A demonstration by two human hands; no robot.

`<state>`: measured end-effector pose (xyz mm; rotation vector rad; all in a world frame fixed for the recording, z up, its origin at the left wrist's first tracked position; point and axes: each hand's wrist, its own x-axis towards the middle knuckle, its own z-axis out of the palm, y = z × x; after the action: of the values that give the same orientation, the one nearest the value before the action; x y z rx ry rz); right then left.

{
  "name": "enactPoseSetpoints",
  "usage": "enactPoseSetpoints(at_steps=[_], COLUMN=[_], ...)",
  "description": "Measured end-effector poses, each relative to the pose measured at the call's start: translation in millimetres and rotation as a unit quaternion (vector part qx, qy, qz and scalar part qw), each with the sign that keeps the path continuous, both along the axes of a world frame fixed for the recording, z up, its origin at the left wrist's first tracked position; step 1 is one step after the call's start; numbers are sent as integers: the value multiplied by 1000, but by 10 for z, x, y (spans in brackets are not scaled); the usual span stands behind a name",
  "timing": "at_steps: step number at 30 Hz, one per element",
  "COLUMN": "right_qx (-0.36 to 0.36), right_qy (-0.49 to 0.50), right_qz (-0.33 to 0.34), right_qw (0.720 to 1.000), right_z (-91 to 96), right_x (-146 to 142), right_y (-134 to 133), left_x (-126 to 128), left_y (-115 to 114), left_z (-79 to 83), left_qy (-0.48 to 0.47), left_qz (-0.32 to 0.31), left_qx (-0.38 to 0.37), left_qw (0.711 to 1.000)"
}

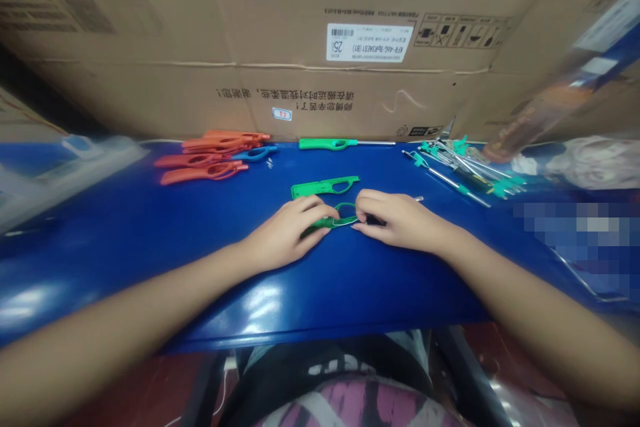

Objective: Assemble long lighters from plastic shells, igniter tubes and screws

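My left hand is closed around the handle end of a green lighter casing half, low over the blue table. A thin white wire runs along the casing between my two hands. At the casing's front end my right hand pinches with thumb and fingers; what lies right under the fingertips is hidden. A short bit of metal tube pokes out beyond the right knuckles. Just behind my hands lies a second green casing half, its inner side up. Farther back rests a green lighter with a long metal rod.
Orange casings are piled at the back left, with a blue casing beside them. Metal rods with teal parts lie heaped at the back right. A big cardboard box walls off the rear, near a blurred bottle.
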<state>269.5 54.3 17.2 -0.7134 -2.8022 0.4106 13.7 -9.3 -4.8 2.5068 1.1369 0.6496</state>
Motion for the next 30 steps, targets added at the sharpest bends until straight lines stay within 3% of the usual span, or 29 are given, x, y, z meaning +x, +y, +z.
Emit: enactPoseSetpoints(at_steps=[9,19,30], right_qx=[0,37,-39], right_qy=[31,-5,69], right_qz=[4,12,-4], right_qw=[1000,999,997], right_z=[-27,-42,-76], right_x=[-1,-14,-17], right_y=[11,38,60], left_x=[-8,-14,-9], left_y=[-24,-14,-11], left_z=[80,37,44], left_qy=[67,93,91], left_qz=[-1,11,6], left_qx=[20,38,32], left_qw=[998,995,995])
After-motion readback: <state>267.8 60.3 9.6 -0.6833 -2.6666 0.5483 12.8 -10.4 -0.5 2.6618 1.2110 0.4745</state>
